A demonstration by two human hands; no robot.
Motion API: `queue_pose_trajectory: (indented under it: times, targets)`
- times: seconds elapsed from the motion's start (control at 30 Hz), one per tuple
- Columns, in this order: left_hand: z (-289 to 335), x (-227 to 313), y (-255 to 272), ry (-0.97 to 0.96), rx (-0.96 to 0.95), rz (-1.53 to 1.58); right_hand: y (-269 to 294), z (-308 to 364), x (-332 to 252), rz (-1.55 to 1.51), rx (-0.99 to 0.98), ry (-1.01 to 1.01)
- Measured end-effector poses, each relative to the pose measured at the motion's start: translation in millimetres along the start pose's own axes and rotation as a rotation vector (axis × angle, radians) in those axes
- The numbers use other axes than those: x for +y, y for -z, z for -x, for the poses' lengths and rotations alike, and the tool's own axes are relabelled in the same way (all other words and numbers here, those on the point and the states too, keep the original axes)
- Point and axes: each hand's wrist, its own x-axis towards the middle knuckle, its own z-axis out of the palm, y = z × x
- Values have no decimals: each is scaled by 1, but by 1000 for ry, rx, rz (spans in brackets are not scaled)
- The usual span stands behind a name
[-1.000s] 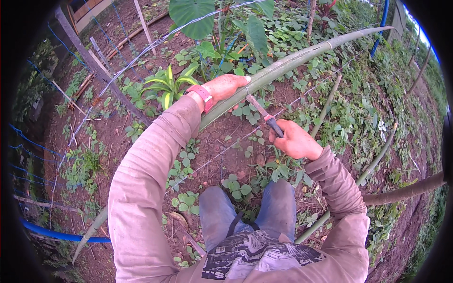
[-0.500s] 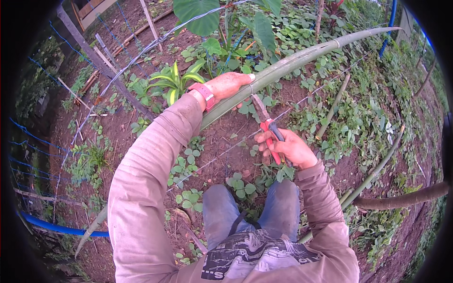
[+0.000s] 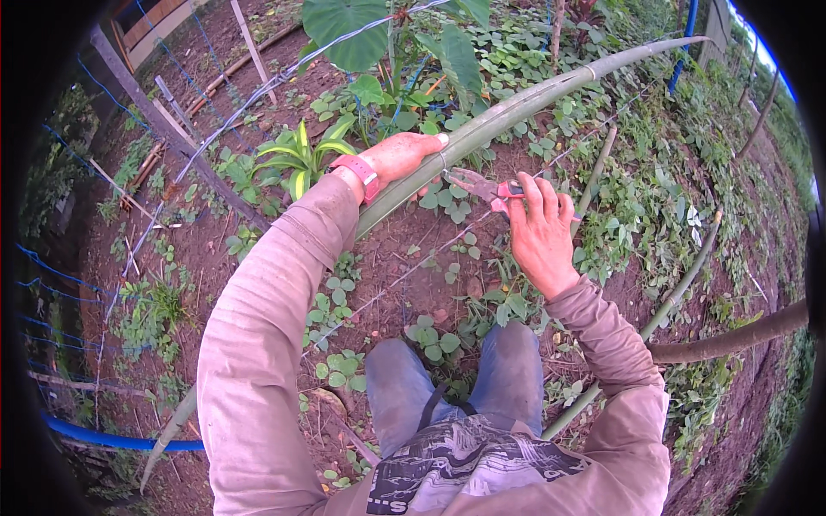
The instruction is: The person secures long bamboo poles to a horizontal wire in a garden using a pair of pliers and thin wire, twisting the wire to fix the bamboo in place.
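Note:
A long green bamboo pole (image 3: 525, 105) runs slantwise from below my left forearm to the far right. My left hand (image 3: 397, 158), with a pink wristwatch (image 3: 361, 172), is closed around it, the thumb lying on top. Just beyond that thumb, a thin wire (image 3: 444, 162) loops round the pole. My right hand (image 3: 544, 241) grips red-handled pliers (image 3: 473, 184), back of the hand up. Their jaws point left at the wire's end under the pole; whether they have closed on it I cannot tell.
A strand of barbed wire (image 3: 370, 301) crosses low between me and the pole; another (image 3: 284, 77) runs higher at the left. A wooden post (image 3: 168, 120) leans there. Cut stems (image 3: 684, 288) lie at the right near a thick brown branch (image 3: 731, 342). Leafy plants (image 3: 344, 34) grow beyond the pole.
My right hand has turned over, back now up, and risen. The pliers have swung from pointing steeply upward to pointing left at the wire. My left hand keeps its hold on the pole.

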Motion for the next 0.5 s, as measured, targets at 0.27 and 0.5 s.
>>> queue_pose_trajectory:
  times: [0.27,0.5]
  targets:
    - [0,-1,0,3,0,-12,-7,-6,5,8,49,78]
    - [0,-2,0,-2,-27,40,-10,-10,11,-126,-3,117]
